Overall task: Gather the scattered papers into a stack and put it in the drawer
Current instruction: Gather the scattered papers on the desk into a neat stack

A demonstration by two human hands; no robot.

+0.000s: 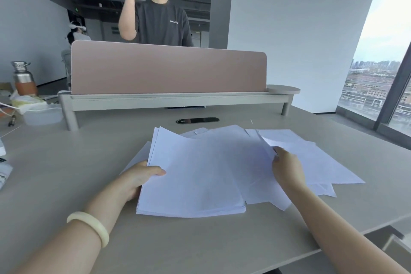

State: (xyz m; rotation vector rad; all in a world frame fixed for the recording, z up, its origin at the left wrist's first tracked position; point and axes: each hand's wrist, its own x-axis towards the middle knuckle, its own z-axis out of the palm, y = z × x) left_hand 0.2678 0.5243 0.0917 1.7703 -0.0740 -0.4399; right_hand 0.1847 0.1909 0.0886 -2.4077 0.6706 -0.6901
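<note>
In front of the divider (pixel 169 69), our left hand (pixel 138 178) grips the stack (pixel 191 180) by its left edge; right hand (pixel 287 167) probably pinches a loose sheet (pixel 311 155).

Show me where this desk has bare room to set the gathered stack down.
Bare desk runs along the near edge, between the forearms below the stack. More lies left of the left hand, up to the tub. A strip around the cable slot is also free. Crowded: the middle and right, where loose sheets fan out past the right hand.
</note>
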